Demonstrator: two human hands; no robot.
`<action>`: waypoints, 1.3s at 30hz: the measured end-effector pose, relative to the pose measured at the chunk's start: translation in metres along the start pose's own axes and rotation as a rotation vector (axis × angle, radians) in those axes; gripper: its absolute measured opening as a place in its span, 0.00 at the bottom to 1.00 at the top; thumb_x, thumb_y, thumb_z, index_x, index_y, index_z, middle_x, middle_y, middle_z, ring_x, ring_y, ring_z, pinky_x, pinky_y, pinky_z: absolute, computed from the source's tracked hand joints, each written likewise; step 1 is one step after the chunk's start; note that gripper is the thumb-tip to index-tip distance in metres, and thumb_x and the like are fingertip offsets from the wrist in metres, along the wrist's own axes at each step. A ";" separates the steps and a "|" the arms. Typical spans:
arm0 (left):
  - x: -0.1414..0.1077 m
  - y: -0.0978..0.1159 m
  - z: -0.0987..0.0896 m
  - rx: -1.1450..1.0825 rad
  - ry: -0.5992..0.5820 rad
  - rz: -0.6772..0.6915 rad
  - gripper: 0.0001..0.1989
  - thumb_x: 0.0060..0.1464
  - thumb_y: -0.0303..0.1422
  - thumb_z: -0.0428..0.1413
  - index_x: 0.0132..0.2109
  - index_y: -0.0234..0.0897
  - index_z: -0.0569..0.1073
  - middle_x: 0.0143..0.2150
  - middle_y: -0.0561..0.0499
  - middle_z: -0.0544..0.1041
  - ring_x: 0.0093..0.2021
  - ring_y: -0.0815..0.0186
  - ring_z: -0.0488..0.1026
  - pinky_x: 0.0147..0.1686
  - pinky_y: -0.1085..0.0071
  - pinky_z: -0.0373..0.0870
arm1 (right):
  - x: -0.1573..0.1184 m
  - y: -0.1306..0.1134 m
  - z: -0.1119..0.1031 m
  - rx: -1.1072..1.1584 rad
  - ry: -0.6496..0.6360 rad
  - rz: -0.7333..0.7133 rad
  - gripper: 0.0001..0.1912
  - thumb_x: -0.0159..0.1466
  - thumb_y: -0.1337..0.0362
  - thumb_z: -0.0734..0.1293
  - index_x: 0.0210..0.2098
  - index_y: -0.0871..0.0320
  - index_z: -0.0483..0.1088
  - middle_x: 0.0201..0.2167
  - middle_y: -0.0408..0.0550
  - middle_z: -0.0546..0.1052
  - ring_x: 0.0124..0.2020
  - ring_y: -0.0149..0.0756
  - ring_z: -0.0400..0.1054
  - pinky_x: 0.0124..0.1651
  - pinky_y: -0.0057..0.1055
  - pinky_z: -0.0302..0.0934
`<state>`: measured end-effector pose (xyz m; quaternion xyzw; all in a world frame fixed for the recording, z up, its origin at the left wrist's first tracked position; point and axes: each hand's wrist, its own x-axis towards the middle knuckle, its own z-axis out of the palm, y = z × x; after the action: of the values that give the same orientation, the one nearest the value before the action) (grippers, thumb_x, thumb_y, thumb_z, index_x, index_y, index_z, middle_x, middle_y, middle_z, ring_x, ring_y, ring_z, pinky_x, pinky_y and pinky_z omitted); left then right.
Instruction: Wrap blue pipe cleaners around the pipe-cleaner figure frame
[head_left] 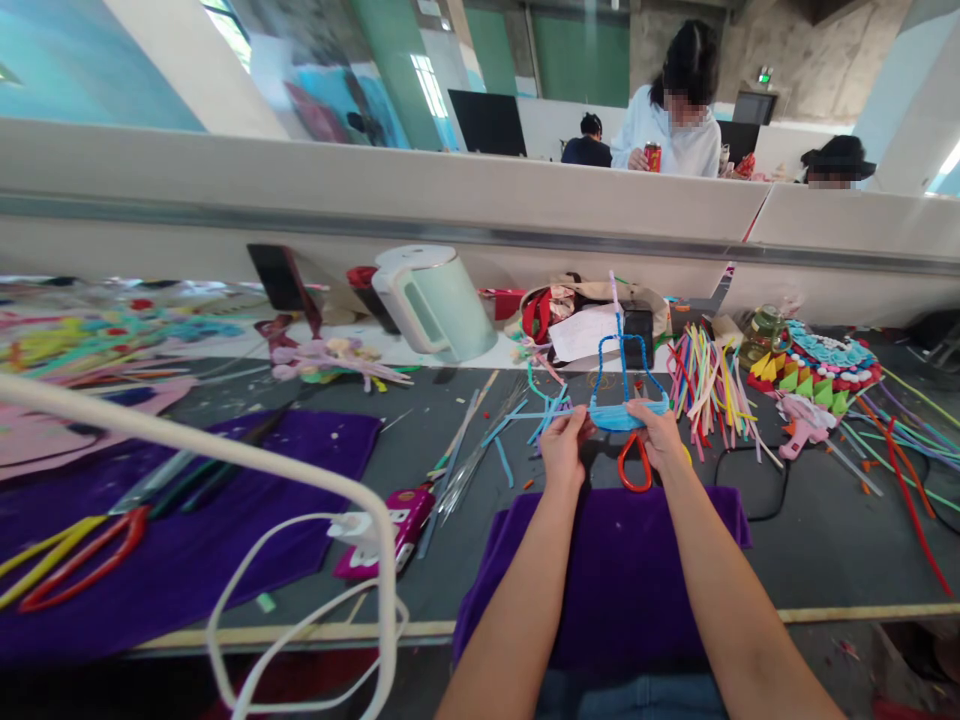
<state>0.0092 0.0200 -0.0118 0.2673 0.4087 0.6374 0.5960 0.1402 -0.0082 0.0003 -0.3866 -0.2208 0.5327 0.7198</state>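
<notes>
A blue pipe-cleaner shape (pixel 618 417) is held up in front of me, with darker blue loops bent into an outline and a stem (pixel 620 330) that turns lilac at its tip. My left hand (pixel 564 445) pinches a light blue pipe-cleaner strip at the shape's left end, and part of the strip sticks out to the left. My right hand (pixel 658 432) grips the right side of the shape between thumb and fingers. Just below and behind it lie scissors with red handles (pixel 635 466). A folded purple cloth (pixel 622 570) lies under my forearms.
Cut blue pieces (pixel 504 462), a bundle of coloured pipe cleaners (pixel 709 385) and a pink glue gun (pixel 804 425) lie around. A pale green kettle (pixel 442 305) stands behind. A power strip (pixel 390 530) and white tube (pixel 225 450) are at left. Beyond the partition, a person holds a can (pixel 652 157).
</notes>
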 end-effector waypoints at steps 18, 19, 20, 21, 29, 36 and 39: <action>0.001 0.002 -0.002 -0.096 -0.070 -0.135 0.10 0.40 0.31 0.66 0.33 0.32 0.77 0.27 0.49 0.78 0.26 0.69 0.75 0.27 0.76 0.71 | -0.001 -0.002 0.002 -0.014 -0.004 -0.061 0.11 0.43 0.65 0.76 0.25 0.59 0.74 0.22 0.42 0.76 0.22 0.30 0.68 0.29 0.27 0.65; 0.001 0.002 -0.002 -0.111 -0.081 -0.156 0.09 0.41 0.31 0.65 0.33 0.33 0.77 0.28 0.49 0.79 0.26 0.69 0.75 0.27 0.76 0.71 | -0.001 -0.002 0.002 -0.013 -0.009 -0.066 0.10 0.43 0.65 0.76 0.25 0.60 0.74 0.22 0.42 0.76 0.23 0.30 0.68 0.29 0.27 0.65; 0.002 0.003 -0.002 -0.125 -0.092 -0.178 0.08 0.42 0.30 0.65 0.33 0.33 0.77 0.28 0.49 0.79 0.26 0.69 0.75 0.27 0.76 0.71 | -0.001 -0.002 0.002 -0.013 -0.014 -0.071 0.10 0.43 0.65 0.76 0.25 0.60 0.74 0.23 0.42 0.76 0.23 0.30 0.68 0.29 0.27 0.65; 0.002 0.003 -0.003 -0.138 -0.103 -0.196 0.08 0.43 0.30 0.64 0.33 0.33 0.77 0.28 0.49 0.79 0.27 0.69 0.76 0.27 0.76 0.71 | -0.001 -0.002 0.002 -0.014 -0.017 -0.074 0.11 0.43 0.65 0.76 0.25 0.60 0.74 0.23 0.42 0.76 0.23 0.30 0.68 0.29 0.27 0.65; 0.005 0.001 -0.004 -0.210 -0.148 -0.262 0.04 0.46 0.28 0.62 0.32 0.35 0.75 0.27 0.52 0.78 0.26 0.71 0.75 0.26 0.78 0.70 | -0.004 -0.004 0.004 -0.050 -0.054 -0.079 0.11 0.44 0.64 0.76 0.27 0.59 0.74 0.25 0.44 0.77 0.25 0.32 0.70 0.32 0.29 0.66; 0.008 -0.007 -0.005 -0.262 -0.197 -0.231 0.07 0.44 0.29 0.64 0.33 0.37 0.74 0.29 0.53 0.78 0.28 0.71 0.75 0.30 0.76 0.72 | -0.006 -0.006 0.006 -0.043 -0.087 -0.076 0.11 0.43 0.64 0.76 0.26 0.59 0.75 0.25 0.43 0.77 0.25 0.32 0.69 0.32 0.29 0.65; 0.008 -0.007 -0.004 -0.278 -0.208 -0.248 0.06 0.45 0.28 0.63 0.32 0.37 0.73 0.29 0.54 0.78 0.28 0.71 0.75 0.31 0.76 0.72 | -0.006 -0.005 0.005 -0.039 -0.107 -0.065 0.12 0.44 0.64 0.76 0.27 0.59 0.74 0.25 0.43 0.77 0.25 0.32 0.69 0.32 0.29 0.65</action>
<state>0.0084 0.0268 -0.0210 0.1943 0.2829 0.5786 0.7399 0.1373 -0.0130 0.0076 -0.3639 -0.2818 0.5245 0.7163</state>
